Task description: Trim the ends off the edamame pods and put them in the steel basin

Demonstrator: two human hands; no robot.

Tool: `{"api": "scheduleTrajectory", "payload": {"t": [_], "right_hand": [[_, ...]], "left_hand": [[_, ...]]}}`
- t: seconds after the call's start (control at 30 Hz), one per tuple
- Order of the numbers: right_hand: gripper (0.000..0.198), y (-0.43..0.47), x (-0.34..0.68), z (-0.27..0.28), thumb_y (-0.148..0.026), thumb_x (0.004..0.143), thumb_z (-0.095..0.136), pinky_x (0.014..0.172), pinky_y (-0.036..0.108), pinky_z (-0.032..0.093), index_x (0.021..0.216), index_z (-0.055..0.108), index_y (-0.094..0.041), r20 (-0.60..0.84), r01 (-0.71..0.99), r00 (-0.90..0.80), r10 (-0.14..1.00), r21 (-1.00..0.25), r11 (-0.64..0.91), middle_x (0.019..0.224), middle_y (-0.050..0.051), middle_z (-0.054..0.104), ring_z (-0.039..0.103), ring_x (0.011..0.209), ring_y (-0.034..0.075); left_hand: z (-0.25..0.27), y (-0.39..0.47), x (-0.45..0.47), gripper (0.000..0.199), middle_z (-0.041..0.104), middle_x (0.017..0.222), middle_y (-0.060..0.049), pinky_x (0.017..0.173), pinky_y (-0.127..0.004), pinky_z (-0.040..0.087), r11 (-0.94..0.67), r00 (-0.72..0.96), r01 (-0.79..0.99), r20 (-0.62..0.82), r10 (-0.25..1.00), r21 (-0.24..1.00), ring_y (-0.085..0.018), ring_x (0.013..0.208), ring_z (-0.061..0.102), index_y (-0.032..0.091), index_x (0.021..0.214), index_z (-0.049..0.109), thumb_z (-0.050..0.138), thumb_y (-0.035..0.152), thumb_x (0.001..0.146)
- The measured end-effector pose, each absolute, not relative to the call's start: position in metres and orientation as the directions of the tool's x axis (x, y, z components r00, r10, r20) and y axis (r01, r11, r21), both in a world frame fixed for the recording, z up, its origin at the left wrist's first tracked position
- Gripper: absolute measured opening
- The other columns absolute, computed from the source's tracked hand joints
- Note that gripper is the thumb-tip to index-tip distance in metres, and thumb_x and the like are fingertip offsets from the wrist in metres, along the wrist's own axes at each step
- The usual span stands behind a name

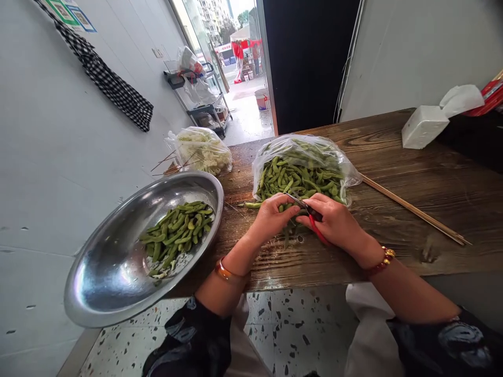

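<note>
My right hand is closed around red-handled scissors, whose blades point left toward my other hand. Pinched in the fingers of my left hand is a green soybean pod, mostly hidden by the fingers. Just beyond both hands lies a clear plastic bag spilling over with green soybean pods. To the left, a wide steel basin holds a smaller heap of pods. Small trimmings lie on the wood beneath my hands.
Bamboo skewers lie across the wooden table on the right. A tissue pack sits at the far right. Behind the basin stands a bag of pale vegetables. Beyond are a cart and a doorway.
</note>
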State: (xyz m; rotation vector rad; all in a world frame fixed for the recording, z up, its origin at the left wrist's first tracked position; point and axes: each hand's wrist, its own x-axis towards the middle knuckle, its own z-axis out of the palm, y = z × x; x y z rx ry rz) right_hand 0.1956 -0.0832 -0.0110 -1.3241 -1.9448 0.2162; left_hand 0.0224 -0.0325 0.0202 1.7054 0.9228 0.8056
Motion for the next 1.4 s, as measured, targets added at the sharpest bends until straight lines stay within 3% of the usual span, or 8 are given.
{"api": "scheduleTrajectory", "payload": {"t": [0.13, 0.23, 0.5, 0.67, 0.83, 1.07, 1.23, 1.4], "right_hand": [[0.023, -0.082, 0.196, -0.010, -0.040, 0.087, 0.060, 0.072, 0.033, 0.051, 0.097, 0.064, -0.019, 0.474, 0.742, -0.195, 0.859, -0.501, 0.445, 0.089, 0.008, 0.063, 0.062, 0.082, 0.022], [0.026, -0.080, 0.198, -0.012, -0.042, 0.087, 0.060, 0.073, 0.034, 0.051, 0.099, 0.064, -0.019, 0.482, 0.721, -0.191, 0.855, -0.522, 0.455, 0.089, 0.008, 0.064, 0.062, 0.082, 0.023], [0.034, -0.075, 0.202, -0.016, -0.046, 0.085, 0.062, 0.073, 0.035, 0.053, 0.107, 0.062, -0.020, 0.597, 0.654, -0.052, 0.801, -0.586, 0.479, 0.096, 0.008, 0.065, 0.063, 0.084, 0.021], [0.034, -0.077, 0.200, -0.015, -0.045, 0.084, 0.063, 0.074, 0.035, 0.054, 0.109, 0.062, -0.021, 0.617, 0.652, -0.073, 0.784, -0.565, 0.506, 0.098, 0.008, 0.065, 0.064, 0.084, 0.021], [0.034, -0.080, 0.196, -0.016, -0.047, 0.083, 0.063, 0.070, 0.034, 0.054, 0.107, 0.064, -0.022, 0.535, 0.708, -0.160, 0.830, -0.524, 0.474, 0.099, 0.007, 0.066, 0.066, 0.083, 0.021], [0.032, -0.078, 0.197, -0.014, -0.046, 0.084, 0.063, 0.074, 0.035, 0.054, 0.104, 0.065, -0.021, 0.502, 0.643, -0.152, 0.851, -0.603, 0.471, 0.095, 0.007, 0.065, 0.065, 0.082, 0.021], [0.029, -0.076, 0.200, -0.012, -0.046, 0.084, 0.062, 0.066, 0.032, 0.051, 0.095, 0.066, -0.019, 0.510, 0.603, -0.101, 0.854, -0.652, 0.460, 0.082, 0.004, 0.060, 0.061, 0.073, 0.018], [0.028, -0.075, 0.201, -0.012, -0.047, 0.083, 0.063, 0.063, 0.030, 0.049, 0.087, 0.063, -0.019, 0.543, 0.604, -0.085, 0.836, -0.639, 0.476, 0.079, 0.003, 0.058, 0.058, 0.070, 0.017]], "left_hand": [[0.023, -0.032, 0.021, 0.021, 0.046, 0.049, 0.005, 0.039, -0.018, 0.024, -0.135, 0.491, 0.217, 0.011, 0.871, 0.967, -0.004, 0.040, 0.036, 0.015, 0.082, 0.066, 0.068, 0.035, 0.076], [0.024, -0.029, 0.019, 0.026, 0.042, 0.043, 0.008, 0.037, -0.018, 0.022, -0.038, 0.463, 0.131, -0.028, 0.886, 0.991, -0.004, 0.036, 0.033, 0.016, 0.082, 0.061, 0.069, 0.040, 0.076], [0.026, -0.018, 0.010, 0.030, 0.058, 0.064, 0.005, 0.033, -0.015, 0.026, 0.026, 0.247, -0.239, 0.035, 0.968, 0.971, -0.004, 0.042, 0.043, 0.018, 0.084, 0.051, 0.072, 0.035, 0.070], [0.027, -0.016, 0.008, 0.030, 0.064, 0.071, 0.002, 0.035, -0.015, 0.027, 0.026, 0.188, -0.312, 0.035, 0.981, 0.950, -0.004, 0.044, 0.045, 0.018, 0.085, 0.050, 0.072, 0.031, 0.069], [0.027, -0.017, 0.008, 0.033, 0.066, 0.075, 0.000, 0.037, -0.015, 0.029, 0.041, 0.192, -0.354, 0.029, 0.981, 0.934, -0.005, 0.047, 0.048, 0.018, 0.087, 0.050, 0.074, 0.032, 0.068], [0.026, -0.025, 0.014, 0.032, 0.067, 0.074, 0.000, 0.036, -0.015, 0.031, 0.017, 0.308, -0.229, 0.056, 0.950, 0.973, -0.005, 0.046, 0.048, 0.017, 0.087, 0.054, 0.074, 0.035, 0.069], [0.023, -0.031, 0.019, 0.028, 0.068, 0.075, -0.001, 0.038, -0.016, 0.031, -0.057, 0.358, -0.051, 0.072, 0.931, 0.997, -0.004, 0.045, 0.049, 0.016, 0.086, 0.057, 0.072, 0.035, 0.072], [0.020, -0.032, 0.021, 0.026, 0.065, 0.069, 0.001, 0.041, -0.016, 0.034, -0.089, 0.386, 0.011, 0.078, 0.919, 0.996, -0.004, 0.045, 0.050, 0.015, 0.084, 0.059, 0.072, 0.035, 0.073]]}}
